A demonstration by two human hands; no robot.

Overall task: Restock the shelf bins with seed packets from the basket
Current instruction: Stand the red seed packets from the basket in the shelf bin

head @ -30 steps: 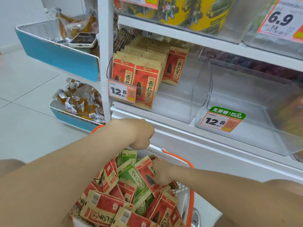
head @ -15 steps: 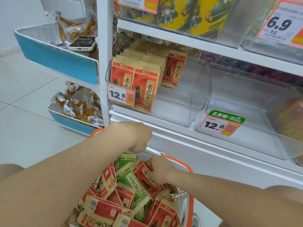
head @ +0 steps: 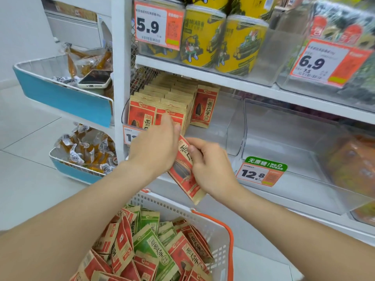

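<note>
Your right hand point(head: 211, 169) pinches the red paper seed packet point(head: 182, 169), long axis 11 to 5 o'clock; your flat left hand point(head: 154, 149) touches it. The white plastic basket point(head: 172, 203) holds more packets point(head: 150, 244).

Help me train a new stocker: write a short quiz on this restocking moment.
1. True or false: the right hand grips a red seed packet.
2. Which price is printed on the No Sugar tag? A 5.9, B 12.8, C 6.9.
3. Fill in: besides red packets, the basket holds ____ ones.
Key: 1 true; 2 B; 3 green, see the green packets.
</note>
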